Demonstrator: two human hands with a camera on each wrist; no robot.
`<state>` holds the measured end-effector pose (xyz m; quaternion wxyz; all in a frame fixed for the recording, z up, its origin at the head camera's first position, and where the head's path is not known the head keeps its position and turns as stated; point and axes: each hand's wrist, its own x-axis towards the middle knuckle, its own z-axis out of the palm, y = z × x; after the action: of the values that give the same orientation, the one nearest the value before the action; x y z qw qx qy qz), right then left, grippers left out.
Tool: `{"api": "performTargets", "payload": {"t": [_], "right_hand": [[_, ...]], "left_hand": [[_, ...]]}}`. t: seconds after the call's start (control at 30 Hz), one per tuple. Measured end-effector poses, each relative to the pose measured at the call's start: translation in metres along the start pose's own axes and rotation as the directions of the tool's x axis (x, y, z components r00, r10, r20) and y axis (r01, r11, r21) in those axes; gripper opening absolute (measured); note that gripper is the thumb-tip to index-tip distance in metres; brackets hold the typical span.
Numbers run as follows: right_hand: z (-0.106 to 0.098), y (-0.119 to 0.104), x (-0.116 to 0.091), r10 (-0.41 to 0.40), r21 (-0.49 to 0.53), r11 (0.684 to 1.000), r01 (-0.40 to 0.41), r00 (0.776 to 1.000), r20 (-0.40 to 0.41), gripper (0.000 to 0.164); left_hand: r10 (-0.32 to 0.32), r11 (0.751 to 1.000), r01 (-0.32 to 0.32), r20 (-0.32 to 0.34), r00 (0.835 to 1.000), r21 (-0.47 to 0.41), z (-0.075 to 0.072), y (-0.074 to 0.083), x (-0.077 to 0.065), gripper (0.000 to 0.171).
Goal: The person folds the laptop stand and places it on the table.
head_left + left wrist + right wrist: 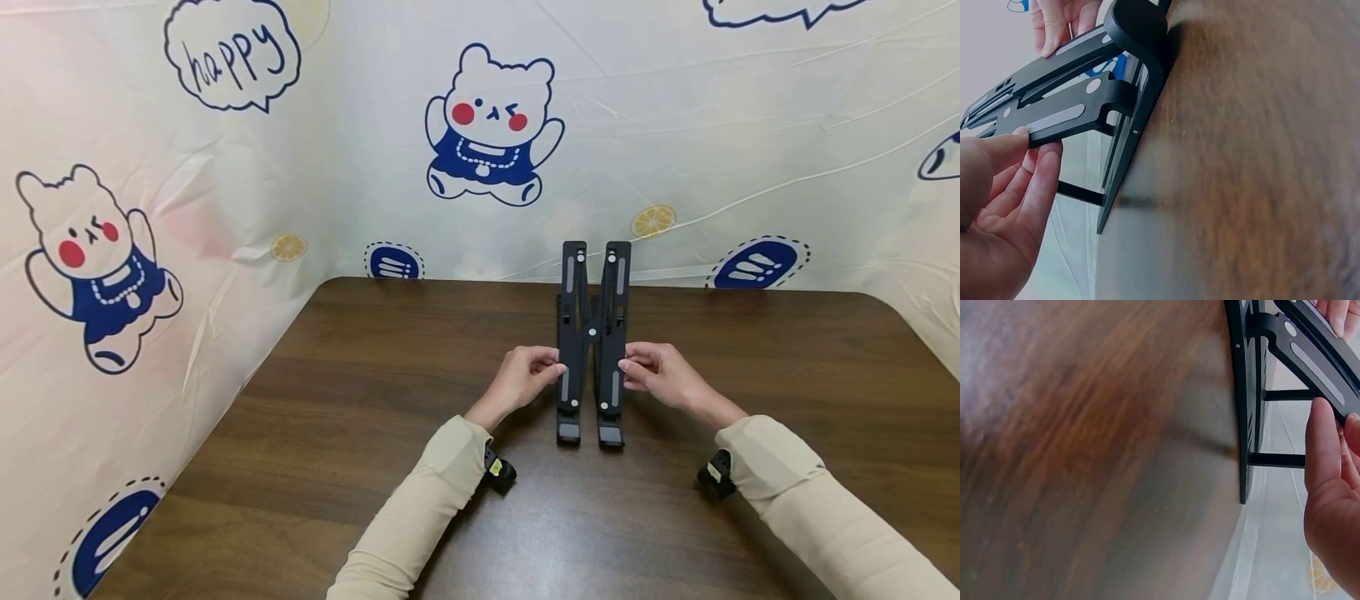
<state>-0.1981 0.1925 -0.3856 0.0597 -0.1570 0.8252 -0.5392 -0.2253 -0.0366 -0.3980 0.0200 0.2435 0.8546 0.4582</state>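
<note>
A black folding laptop stand (573, 358) stands on the wooden table, its two long arms side by side and joined at a centre pivot. Grey pads line the arms, and hooked lips face the person. My left hand (525, 375) pinches the left arm's outer edge between thumb and fingers. On the opposite side, my right hand (662, 375) pinches the right arm the same way. In the left wrist view, the stand's upper arms (1054, 115) slope up from the base bars lying along the table. The right wrist view shows thin struts (1279, 460) under the raised arm.
The brown wooden table (360, 400) reaches back to a pale curtain (360, 167) printed with cartoon bears, which also hangs along the left and right sides. Black wrist cameras (498, 471) sit at both cream sleeves (427, 500).
</note>
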Motion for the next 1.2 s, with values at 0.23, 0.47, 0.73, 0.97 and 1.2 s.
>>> {"api": "performTargets", "payload": {"t": [0.23,0.47,0.73,0.97,1.2], "right_hand": [[0.003,-0.002,0.001,-0.007,0.006,1.0,0.007,1.0,0.008,0.011],[0.006,-0.004,0.002,-0.006,0.0,1.0,0.006,1.0,-0.007,0.014],[0.01,-0.004,0.005,-0.017,-0.001,1.0,0.017,1.0,-0.009,0.015],[0.013,-0.004,0.005,0.011,0.001,1.0,-0.011,1.0,-0.02,0.02],[0.014,-0.004,0.003,0.029,0.0,1.0,-0.029,0.999,-0.028,0.022]], "left_hand": [[0.019,1.0,-0.019,0.002,1.0,-0.01,0.002,0.001,-0.001,0.007],[0.031,1.0,-0.031,0.004,1.0,-0.002,0.004,0.001,0.0,0.007],[0.031,0.999,-0.031,0.005,0.999,-0.004,0.007,0.003,0.0,0.009],[0.02,1.0,-0.02,0.009,1.0,0.002,0.007,0.006,0.0,0.008],[0.014,1.0,-0.014,0.003,1.0,0.001,0.008,0.006,0.0,0.008]]}}
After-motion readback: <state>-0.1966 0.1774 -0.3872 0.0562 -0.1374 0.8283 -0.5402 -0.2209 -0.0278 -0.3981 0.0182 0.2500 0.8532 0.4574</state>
